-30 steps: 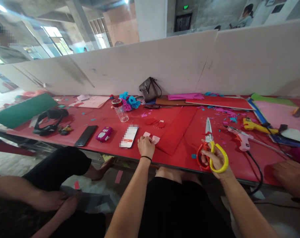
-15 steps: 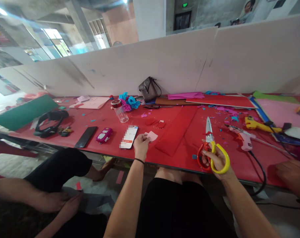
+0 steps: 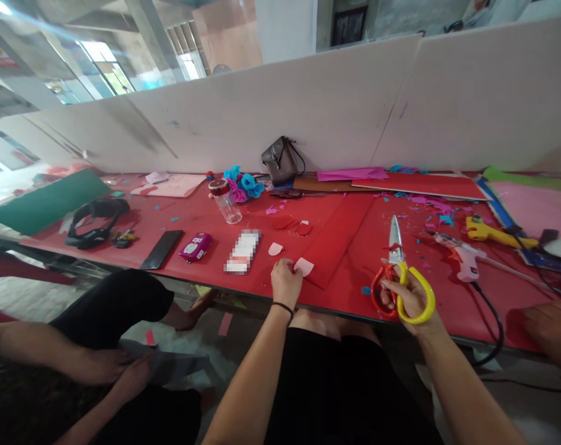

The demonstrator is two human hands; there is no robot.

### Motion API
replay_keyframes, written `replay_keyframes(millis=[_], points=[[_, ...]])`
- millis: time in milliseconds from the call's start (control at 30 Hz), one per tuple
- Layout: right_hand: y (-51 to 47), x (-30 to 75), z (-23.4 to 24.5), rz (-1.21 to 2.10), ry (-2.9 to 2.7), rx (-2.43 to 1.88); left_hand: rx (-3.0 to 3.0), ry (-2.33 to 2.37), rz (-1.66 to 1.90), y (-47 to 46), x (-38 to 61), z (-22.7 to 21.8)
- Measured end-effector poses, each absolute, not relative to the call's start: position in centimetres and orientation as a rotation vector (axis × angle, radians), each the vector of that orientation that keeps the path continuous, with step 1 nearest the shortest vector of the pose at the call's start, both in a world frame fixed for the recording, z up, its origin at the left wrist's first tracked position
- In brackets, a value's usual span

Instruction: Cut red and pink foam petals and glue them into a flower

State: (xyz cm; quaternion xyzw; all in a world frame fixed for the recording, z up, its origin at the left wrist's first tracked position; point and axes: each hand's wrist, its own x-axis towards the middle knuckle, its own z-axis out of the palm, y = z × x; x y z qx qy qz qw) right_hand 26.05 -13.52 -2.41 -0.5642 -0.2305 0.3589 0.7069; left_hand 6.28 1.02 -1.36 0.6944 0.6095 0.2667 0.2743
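My right hand (image 3: 407, 300) grips scissors (image 3: 398, 272) with one red and one yellow handle; the blades point away from me and rest closed over the red table (image 3: 206, 222). My left hand (image 3: 286, 281) is closed in a pinch on a small pale pink paper piece (image 3: 304, 266) at the table's near edge. Another pale pink piece (image 3: 275, 248) lies just beyond it. A folded red sheet (image 3: 338, 238) lies between my hands.
A phone (image 3: 243, 251), a pink case (image 3: 195, 246), a black slab (image 3: 162, 249), a glass jar (image 3: 225, 201), paper flowers (image 3: 244, 185), a brown purse (image 3: 280, 161) and headphones (image 3: 97, 221) lie left. Glue guns (image 3: 466, 259) lie right. Other people's limbs (image 3: 99, 364) sit left, a hand (image 3: 552, 327) right.
My left hand moved right along the near edge with a pink piece pinched, leaving one pink piece on the table. The right hand and scissors barely shifted.
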Motion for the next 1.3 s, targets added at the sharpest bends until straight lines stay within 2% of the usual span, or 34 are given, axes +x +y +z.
replay_keyframes(millis=[433,633,833,1300], points=[[-13.5,25.8,-2.4,0.790,-0.486,-1.241,1.924,1.638,0.383,0.6,7.7,0.6],[-13.4,25.9,-2.0,0.829,-0.457,-1.209,1.332,1.388,0.632,2.7,8.8,1.5],[-13.5,25.6,-1.6,0.833,-0.478,-1.188,1.125,1.201,0.622,5.5,9.5,3.6],[-13.6,25.5,-1.8,0.804,-0.481,-1.222,1.540,1.151,0.508,1.4,8.6,0.3]])
